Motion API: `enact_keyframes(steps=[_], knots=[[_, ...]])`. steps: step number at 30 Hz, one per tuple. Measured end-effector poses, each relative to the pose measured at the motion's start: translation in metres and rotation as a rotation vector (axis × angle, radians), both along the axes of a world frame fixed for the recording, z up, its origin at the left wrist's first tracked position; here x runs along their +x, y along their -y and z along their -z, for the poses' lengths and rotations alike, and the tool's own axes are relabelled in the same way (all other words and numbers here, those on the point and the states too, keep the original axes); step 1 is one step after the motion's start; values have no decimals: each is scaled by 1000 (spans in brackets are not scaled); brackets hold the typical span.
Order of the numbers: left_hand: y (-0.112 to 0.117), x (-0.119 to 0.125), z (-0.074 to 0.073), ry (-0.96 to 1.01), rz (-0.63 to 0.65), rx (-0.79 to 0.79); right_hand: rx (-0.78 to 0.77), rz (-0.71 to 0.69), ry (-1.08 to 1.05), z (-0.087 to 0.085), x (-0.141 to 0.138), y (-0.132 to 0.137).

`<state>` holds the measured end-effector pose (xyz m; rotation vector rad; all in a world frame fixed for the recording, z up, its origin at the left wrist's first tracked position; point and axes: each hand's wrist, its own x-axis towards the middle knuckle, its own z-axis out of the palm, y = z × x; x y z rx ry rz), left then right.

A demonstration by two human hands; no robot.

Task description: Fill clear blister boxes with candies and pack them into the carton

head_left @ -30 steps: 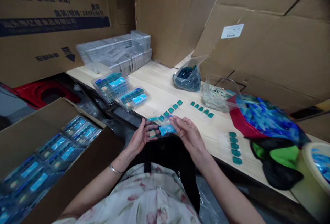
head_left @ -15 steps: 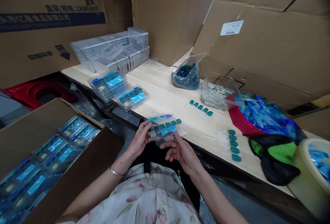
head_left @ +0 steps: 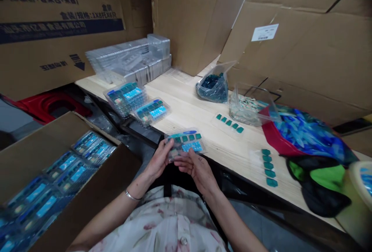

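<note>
Blue-labelled blister tray (head_left: 185, 142) is held by left hand (head_left: 157, 160) and right hand (head_left: 197, 170).

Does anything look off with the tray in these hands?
Yes: on the clear blister tray held by the left hand and right hand, a blue strip runs along the top edge instead of sitting in a cell like the teal pieces, looking loose.

Cardboard sheets (head_left: 293, 54) propped against wall; printed carton (head_left: 61, 47) behind pale wooden table (head_left: 186, 93).
</note>
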<state>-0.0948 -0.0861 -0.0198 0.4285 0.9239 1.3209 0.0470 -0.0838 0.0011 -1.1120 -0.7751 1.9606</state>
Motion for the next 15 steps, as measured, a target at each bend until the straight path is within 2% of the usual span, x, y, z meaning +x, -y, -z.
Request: enact_keyframes(steps=[3, 5, 6, 9, 10, 11, 13, 15], knots=[[-1, -1, 4, -68, -33, -15, -5, -162, 210, -2, 16, 0], [-2, -4, 6, -75, -13, -20, 96, -215, 485, -5, 34, -1], [-2, -5, 6, -78, -10, -22, 201, -179, 648, -5, 43, -3], [1, -9, 2, -81, -6, -16, 585, 124, 1020, -6, 65, -12], [3, -10, -1, -82, 1, -10, 659, 177, 1046, -6, 67, -17], [5, -11, -4, -87, 6, 3, 690, 167, 1024, -5, 66, -22], [9, -16, -13, -139, -6, 45, 691, 24, 895, -5, 57, -36], [9, -29, -24, -307, -52, 98, 706, -117, 773, -8, 39, -53]])
